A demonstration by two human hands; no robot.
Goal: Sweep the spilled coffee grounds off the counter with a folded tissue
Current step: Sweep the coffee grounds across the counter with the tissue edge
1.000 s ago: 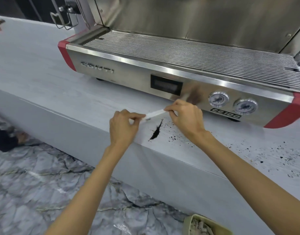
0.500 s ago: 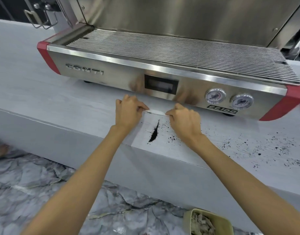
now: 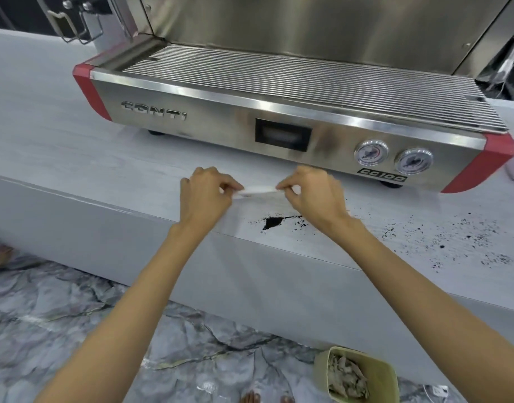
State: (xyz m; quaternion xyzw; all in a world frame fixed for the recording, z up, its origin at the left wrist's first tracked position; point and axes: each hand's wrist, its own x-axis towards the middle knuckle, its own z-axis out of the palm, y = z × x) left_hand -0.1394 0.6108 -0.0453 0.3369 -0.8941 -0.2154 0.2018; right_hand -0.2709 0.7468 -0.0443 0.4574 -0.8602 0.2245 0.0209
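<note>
Folded tissue | we pinch its ends, left hand and right hand fingers clamped on it | stretched over surface, just behind coffee grounds pile near front edge

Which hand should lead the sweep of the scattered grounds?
Probably right: the right hand pinches the folded white tissue nearest the dark coffee grounds strewn rightward; the left hand is farther.

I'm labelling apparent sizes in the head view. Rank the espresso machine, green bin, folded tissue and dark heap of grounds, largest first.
1. espresso machine, by far.
2. green bin on the floor.
3. folded tissue and heap of grounds: alike, so unranked; the tissue is partly hidden.
</note>
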